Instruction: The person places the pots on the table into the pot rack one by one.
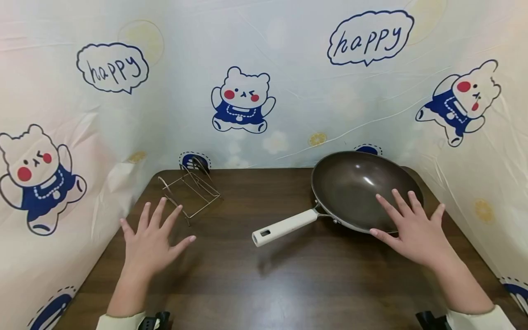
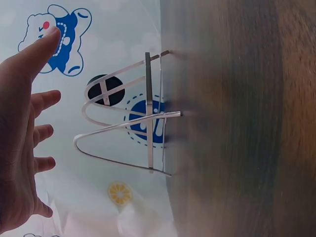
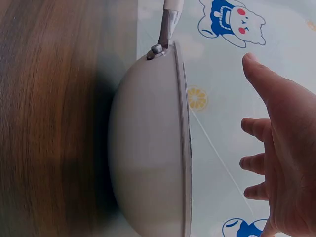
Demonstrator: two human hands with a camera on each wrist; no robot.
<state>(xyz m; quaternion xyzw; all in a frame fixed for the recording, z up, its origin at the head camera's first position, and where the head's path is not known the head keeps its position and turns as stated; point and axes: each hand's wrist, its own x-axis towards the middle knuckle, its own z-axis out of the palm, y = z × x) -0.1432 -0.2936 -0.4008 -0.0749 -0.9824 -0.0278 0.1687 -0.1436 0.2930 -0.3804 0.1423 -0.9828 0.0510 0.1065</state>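
Note:
A deep frying pan (image 1: 350, 197) with a dark inside and a pale outer wall (image 3: 148, 138) sits at the right of the table, its white handle (image 1: 284, 227) pointing left toward the front. My right hand (image 1: 416, 233) hovers by the pan's near right rim, fingers spread, holding nothing. At the back left stands a metal wire rack (image 1: 202, 208) with upright loops (image 2: 113, 133) and a black round piece (image 2: 112, 90) at its far side. My left hand (image 1: 150, 243) is held in front of this rack, fingers spread and nothing in it.
The dark wooden table (image 1: 264, 293) has its back edge against a pale curtain (image 1: 297, 114) printed with bears and "happy" bubbles. More of this sheet hangs along both sides. A dark band (image 1: 154, 321) circles the left wrist.

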